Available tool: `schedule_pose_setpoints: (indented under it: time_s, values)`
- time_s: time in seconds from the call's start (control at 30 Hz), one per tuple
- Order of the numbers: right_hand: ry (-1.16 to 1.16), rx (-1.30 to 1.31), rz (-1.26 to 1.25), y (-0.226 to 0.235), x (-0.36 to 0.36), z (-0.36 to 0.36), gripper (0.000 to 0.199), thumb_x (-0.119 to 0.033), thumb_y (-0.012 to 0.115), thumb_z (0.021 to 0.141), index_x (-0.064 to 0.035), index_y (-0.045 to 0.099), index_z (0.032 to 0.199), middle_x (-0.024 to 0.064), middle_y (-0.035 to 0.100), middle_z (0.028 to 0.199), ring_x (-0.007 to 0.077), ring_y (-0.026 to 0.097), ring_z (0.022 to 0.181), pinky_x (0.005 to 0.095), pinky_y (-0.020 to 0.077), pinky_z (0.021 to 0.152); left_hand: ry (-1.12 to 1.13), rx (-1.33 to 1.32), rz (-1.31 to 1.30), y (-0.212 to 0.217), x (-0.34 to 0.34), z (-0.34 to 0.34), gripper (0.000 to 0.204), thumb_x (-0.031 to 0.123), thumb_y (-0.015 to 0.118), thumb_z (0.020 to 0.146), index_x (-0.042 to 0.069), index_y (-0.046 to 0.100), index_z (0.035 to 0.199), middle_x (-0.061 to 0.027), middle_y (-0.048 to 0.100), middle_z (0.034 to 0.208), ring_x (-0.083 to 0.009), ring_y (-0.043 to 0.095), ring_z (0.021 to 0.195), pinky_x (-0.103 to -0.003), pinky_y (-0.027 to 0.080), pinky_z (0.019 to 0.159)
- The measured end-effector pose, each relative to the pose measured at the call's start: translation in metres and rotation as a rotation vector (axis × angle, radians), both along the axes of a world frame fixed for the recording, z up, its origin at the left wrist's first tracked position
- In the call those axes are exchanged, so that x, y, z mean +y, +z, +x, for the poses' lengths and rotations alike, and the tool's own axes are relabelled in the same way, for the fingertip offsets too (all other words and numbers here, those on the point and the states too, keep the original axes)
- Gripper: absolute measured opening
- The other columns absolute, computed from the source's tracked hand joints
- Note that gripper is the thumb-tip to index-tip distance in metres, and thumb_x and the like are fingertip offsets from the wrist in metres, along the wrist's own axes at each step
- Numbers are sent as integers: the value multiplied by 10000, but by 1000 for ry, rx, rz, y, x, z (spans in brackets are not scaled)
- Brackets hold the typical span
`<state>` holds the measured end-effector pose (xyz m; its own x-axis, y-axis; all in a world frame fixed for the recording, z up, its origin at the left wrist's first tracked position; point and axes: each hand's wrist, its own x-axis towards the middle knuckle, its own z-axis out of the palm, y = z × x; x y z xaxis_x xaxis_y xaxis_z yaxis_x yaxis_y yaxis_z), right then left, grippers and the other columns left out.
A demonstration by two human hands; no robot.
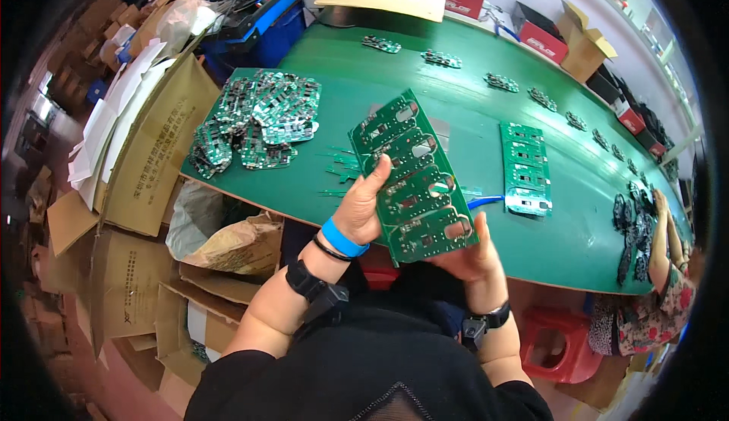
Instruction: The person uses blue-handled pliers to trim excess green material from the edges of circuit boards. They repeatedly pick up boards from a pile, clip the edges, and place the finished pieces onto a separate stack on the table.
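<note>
I hold a long green circuit board panel (414, 179) with several oval cut-outs above the near edge of the green table (456, 87). My left hand (363, 207) grips its left edge, thumb on top, with a blue band on the wrist. My right hand (472, 258) grips the panel's near lower corner from underneath. A heap of small separated green boards (258, 121) lies on the table to the left of my hands. Another green panel (525, 167) lies flat to the right.
Thin green offcut strips (342, 164) lie by the heap. Small board clusters (501, 81) run along the far belt. Another person's arm (662, 231) works at dark parts on the right. Cardboard boxes (152, 155) stand left, a red stool (554, 341) below right.
</note>
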<state>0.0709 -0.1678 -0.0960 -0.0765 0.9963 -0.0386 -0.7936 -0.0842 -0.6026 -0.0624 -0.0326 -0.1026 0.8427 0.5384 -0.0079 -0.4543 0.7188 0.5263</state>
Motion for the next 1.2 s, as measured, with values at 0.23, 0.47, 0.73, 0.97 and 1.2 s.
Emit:
schedule_pose_setpoints:
  time_s: [0.23,0.47,0.73,0.97,1.2]
  values:
    - [-230,-2065,-7,8,-29,51,1131,-332,855,418,-40,333,1378,171,391,1372,357,264,1340,450,256,1053,235,255,87,24,26,-63,344,266,459,962,58,501,1234,-114,591,1150,-232,598,1015,-395,507,873]
    - [-343,-2061,84,0,-39,45,666,-207,780,607,-25,535,1199,140,503,1134,320,438,1099,423,334,951,162,129,-99,17,31,-75,546,380,280,946,-2,414,1312,-183,532,1255,-316,542,1112,-443,416,985]
    - [-602,-1290,81,0,-15,41,392,-52,598,727,41,568,1107,73,536,945,126,499,818,226,390,722,-83,-90,-211,21,31,-70,653,528,267,938,43,375,1361,-196,497,1288,-409,496,1155,-573,407,955]
    - [-573,-1253,33,2,20,1,296,-42,622,791,14,560,1075,71,594,809,123,555,732,261,462,685,-59,-99,-181,13,22,-74,616,453,302,969,69,205,1442,-161,350,1426,-409,456,1201,-595,347,1004]
    - [-594,-1265,41,13,47,-12,261,-67,699,770,-3,584,996,91,617,775,133,582,699,257,463,661,30,137,106,26,11,-60,607,462,271,979,55,235,1428,-151,387,1399,-360,481,1188,-536,407,985]
